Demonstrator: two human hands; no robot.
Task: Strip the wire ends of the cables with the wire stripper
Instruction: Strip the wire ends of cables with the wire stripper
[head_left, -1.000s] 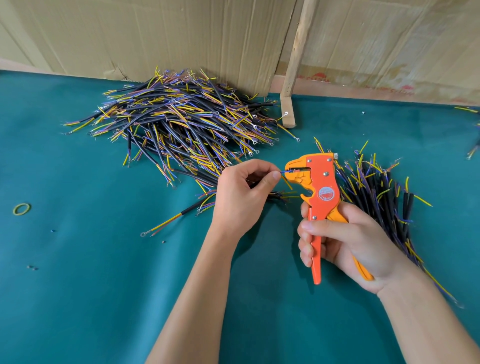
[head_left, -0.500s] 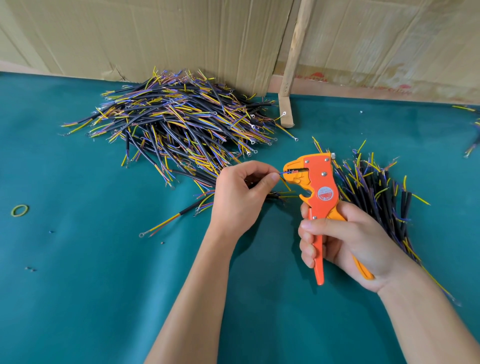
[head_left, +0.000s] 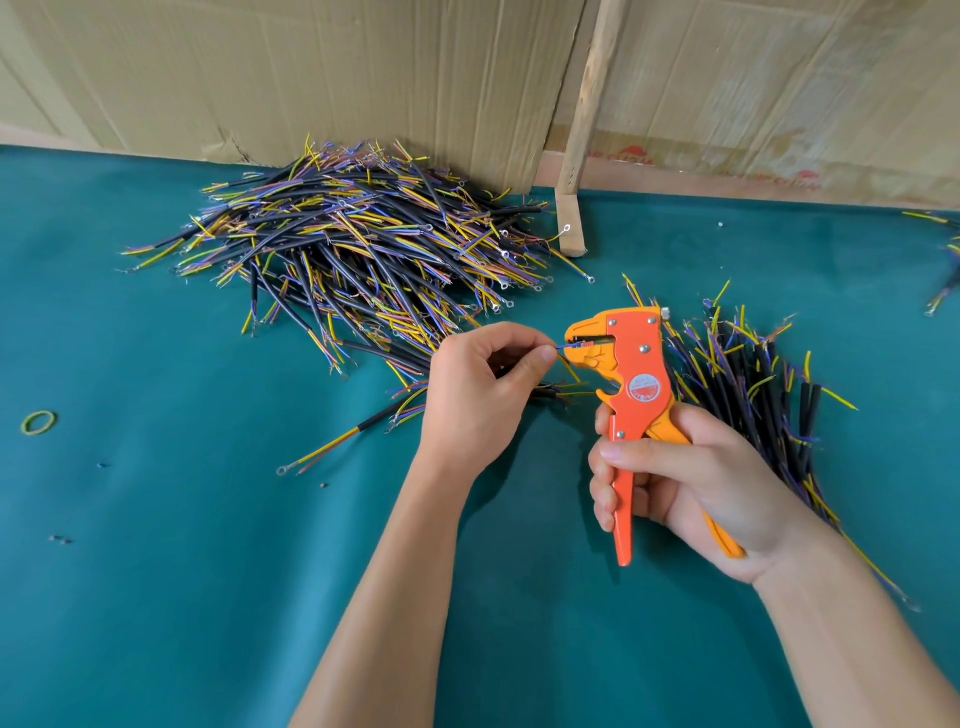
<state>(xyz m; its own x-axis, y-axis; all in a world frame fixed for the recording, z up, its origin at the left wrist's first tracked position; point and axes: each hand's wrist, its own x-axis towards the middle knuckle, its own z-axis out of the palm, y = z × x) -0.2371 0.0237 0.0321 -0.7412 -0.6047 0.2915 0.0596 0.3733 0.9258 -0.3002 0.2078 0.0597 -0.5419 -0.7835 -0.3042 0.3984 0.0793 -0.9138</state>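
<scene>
My right hand (head_left: 685, 483) grips the handles of an orange wire stripper (head_left: 631, 387), held upright with its jaws pointing left. My left hand (head_left: 478, 395) pinches a cable between thumb and forefinger, and its thin blue and red wire ends (head_left: 574, 344) sit inside the stripper's jaws. The rest of that cable is hidden behind my left hand. A large heap of black cables (head_left: 363, 260) with yellow, blue and red wire ends lies behind my left hand. A second, smaller bundle of cables (head_left: 753, 395) lies behind my right hand.
Green cloth covers the table (head_left: 182, 571). A single cable with a ring terminal (head_left: 332, 449) lies left of my left wrist. A yellow rubber band (head_left: 39, 422) sits at the far left. Cardboard sheets (head_left: 363, 78) and a leaning wooden stick (head_left: 584, 130) stand along the back.
The stripper's handles have been squeezed closer together, and red and blue wire ends now show in its jaws. Both hands stay in about the same place.
</scene>
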